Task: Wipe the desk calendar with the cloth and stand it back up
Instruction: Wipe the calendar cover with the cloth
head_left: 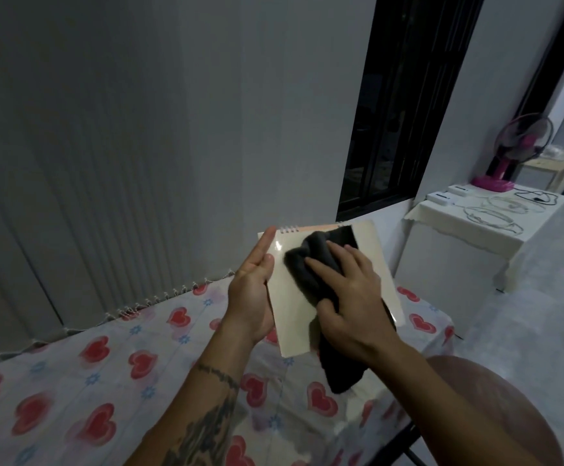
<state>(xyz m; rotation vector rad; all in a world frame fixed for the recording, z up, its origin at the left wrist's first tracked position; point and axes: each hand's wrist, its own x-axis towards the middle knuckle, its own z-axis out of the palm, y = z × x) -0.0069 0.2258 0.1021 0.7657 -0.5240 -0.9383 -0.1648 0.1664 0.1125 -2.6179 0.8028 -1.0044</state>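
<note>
Both hands work in the air above a table covered by a heart-patterned cloth (pixel 112 358). On the person's left, the left hand (pixel 252 290) props the desk calendar (pixel 294 317) along its edge, palm against it and fingers stretched up toward the spiral binding (pixel 289 229) — a light brace more than a firm clasp. On the right, the right hand (pixel 348 307) presses a dark cloth (pixel 307 264) flat onto the glossy cream face, fingers spread over the bunched fabric, whose tail hangs below the wrist. The calendar is lifted clear of the table, tilted with its binding away from the person. The likely trouble: a hard stroke could push the slick card out of that loose left-hand support, or the trailing fabric could snag the wire coils — and either might bend a page or drop the calendar.
</note>
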